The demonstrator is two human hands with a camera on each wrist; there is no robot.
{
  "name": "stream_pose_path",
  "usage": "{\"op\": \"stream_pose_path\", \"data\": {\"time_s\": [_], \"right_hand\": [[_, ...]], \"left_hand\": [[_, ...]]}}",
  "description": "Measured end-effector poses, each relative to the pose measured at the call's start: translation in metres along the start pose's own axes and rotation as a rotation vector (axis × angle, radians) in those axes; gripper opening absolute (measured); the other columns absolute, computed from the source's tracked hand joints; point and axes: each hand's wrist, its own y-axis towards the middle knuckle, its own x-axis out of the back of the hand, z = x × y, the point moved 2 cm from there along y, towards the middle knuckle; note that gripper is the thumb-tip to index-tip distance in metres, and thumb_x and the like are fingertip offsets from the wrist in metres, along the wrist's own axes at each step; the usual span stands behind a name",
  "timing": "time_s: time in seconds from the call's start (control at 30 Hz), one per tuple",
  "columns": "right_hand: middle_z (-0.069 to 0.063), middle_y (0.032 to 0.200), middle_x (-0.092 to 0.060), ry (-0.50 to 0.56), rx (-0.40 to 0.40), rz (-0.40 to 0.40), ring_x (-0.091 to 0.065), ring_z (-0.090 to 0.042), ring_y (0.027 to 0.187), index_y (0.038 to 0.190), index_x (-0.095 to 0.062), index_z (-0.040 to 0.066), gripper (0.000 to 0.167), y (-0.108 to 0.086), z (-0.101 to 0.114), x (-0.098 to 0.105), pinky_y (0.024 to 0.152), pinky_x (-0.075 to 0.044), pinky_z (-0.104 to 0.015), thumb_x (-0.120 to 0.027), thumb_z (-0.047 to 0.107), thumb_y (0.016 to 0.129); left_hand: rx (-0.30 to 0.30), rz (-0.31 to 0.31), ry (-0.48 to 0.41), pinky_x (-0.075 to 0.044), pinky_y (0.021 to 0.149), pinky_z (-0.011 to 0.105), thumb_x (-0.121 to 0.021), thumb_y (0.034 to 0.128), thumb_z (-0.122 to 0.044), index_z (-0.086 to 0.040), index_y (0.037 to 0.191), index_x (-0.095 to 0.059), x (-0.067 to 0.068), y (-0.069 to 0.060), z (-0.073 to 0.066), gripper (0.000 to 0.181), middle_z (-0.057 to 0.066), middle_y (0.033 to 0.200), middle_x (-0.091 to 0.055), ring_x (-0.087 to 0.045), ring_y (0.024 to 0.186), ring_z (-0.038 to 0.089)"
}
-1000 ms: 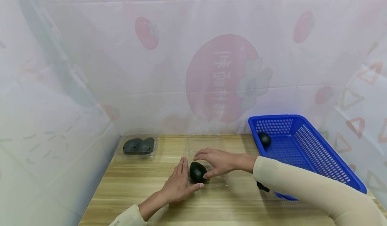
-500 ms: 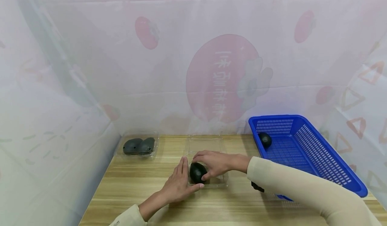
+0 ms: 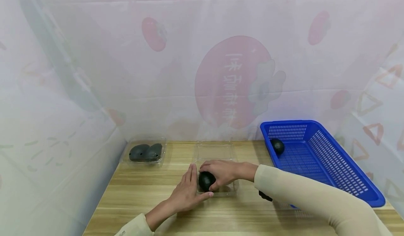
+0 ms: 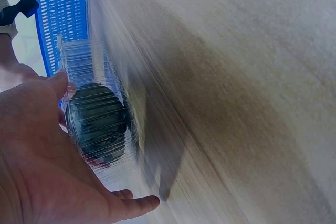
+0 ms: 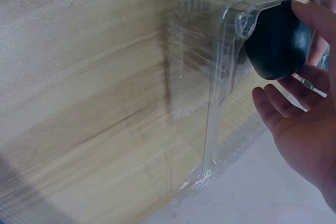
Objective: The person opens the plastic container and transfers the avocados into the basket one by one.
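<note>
Squarely at the centre of a wood-grain worktop, a person in pale cream sleeves works with both hands around a smooth, dark green fruit sitting in the left part of a clear plastic container. The right hand comes in from the side with its grip narrowed on the fruit; the right wrist view shows the thumb laid on one side of it and fingers reaching around the other. The left hand flanks the container, its grip wide: straight fingers lie along the left side and the thumb stretches across the near corner. From the left wrist, the fruit is seen through the container's ribbed, transparent wall. A transparent lid extends from the container's far side, toward a pale cloth backdrop printed with red fruit and a column of white characters. At the far left of the worktop, a second clear box holds two rounded dark green pieces side by side, marked with small dark spots. To the right stands a perforated blue basket, partly hidden by the right forearm, with another dark fruit near its left wall. A black object shows at the right wrist.
</note>
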Motion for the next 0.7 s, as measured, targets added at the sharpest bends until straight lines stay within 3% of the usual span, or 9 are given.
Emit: {"op": "stream_pose_path", "data": {"time_s": [0.4,0.7], "right_hand": [[-0.006,0.142,-0.062,-0.003,0.011,-0.012,-0.064,-0.015,0.121,0.147,-0.058,0.005,0.071,-0.002,-0.004,0.003,0.096,-0.054,-0.026,-0.088,0.032,0.088],[-0.006,0.139,-0.063,-0.025,-0.019,0.024,-0.063,-0.018,0.121,0.145,-0.060,0.007,0.071,-0.008,-0.009,0.003,0.098,-0.054,-0.029,-0.091,0.031,0.086]], "left_hand": [[0.010,-0.007,0.003,-0.035,0.111,0.075,-0.060,0.0905,-0.081,0.002,0.168,0.003,0.002,-0.002,-0.005,0.130,0.028,0.174,0.003,-0.014,0.157,0.055],[0.028,-0.015,0.012,-0.037,0.110,0.075,-0.065,0.0917,-0.076,0.003,0.168,0.001,0.000,0.000,-0.003,0.128,0.027,0.175,0.002,-0.014,0.158,0.054]]}}
